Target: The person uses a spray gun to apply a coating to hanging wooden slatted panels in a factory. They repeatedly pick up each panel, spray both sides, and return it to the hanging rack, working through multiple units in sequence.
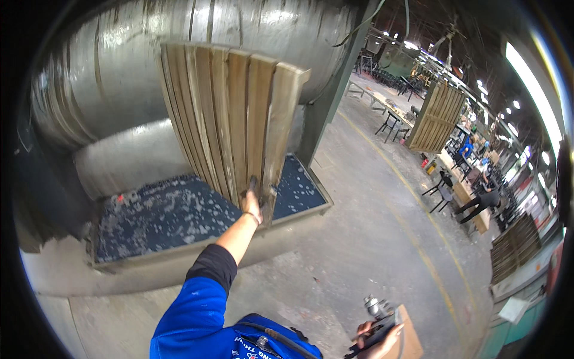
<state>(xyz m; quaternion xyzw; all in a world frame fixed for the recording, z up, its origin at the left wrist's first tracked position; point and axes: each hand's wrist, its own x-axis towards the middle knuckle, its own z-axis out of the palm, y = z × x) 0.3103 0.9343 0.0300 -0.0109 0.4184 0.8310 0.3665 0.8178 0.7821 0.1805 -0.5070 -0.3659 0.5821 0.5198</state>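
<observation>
My left arm, in a blue sleeve with a dark cuff, reaches out ahead. My left hand point(252, 206) is closed on the lower end of a slatted wooden panel point(230, 113), near its right edge. Tall and brown, the panel stands tilted over a shallow basin point(161, 218) of dark liquid with pale foam flecks. What bears the panel's weight cannot be made out. Low at the right, my right hand point(382, 342) is wrapped round a spray gun point(376, 310) with a metallic top and dark body. Part of the gun is hidden by the fingers.
Behind the panel rises a curved, streaked metal wall point(119, 66), with a dark post point(338, 84) to its right. A brown board point(412, 332) lies beside my right hand. Farther right are another slatted panel point(439, 116), stools point(442, 191), a bending person point(483, 200) and a yellow floor line point(418, 239).
</observation>
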